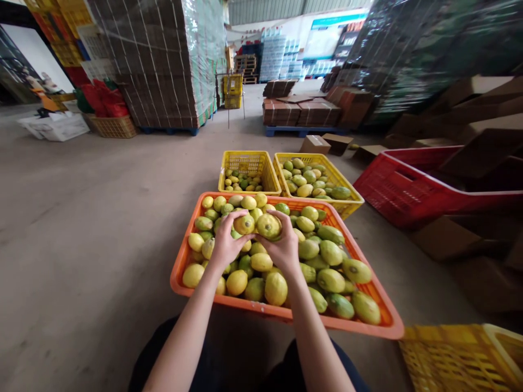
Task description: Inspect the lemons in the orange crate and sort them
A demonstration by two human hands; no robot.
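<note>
My left hand (229, 234) grips a yellow-green lemon (245, 224), thumb below and fingers over its top. In my right hand (284, 239) is another lemon (268, 226), its round end turned toward me. The two lemons are held side by side, and my thumbs come close together beneath them. Under both hands is a shallow orange crate (261, 307) holding many loose fruits, yellower ones (275, 288) on the left and greener, longer-looking ones (330, 280) on the right. My forearms hide part of the crate's near side.
Beyond the orange crate stand two yellow crates (250, 154) (345, 182) with similar fruit. A red crate (404, 190) with cardboard sits to the right, another yellow crate (453, 354) at lower right. Wrapped pallet stacks (159, 60) and flattened cartons (302, 113) lie farther back.
</note>
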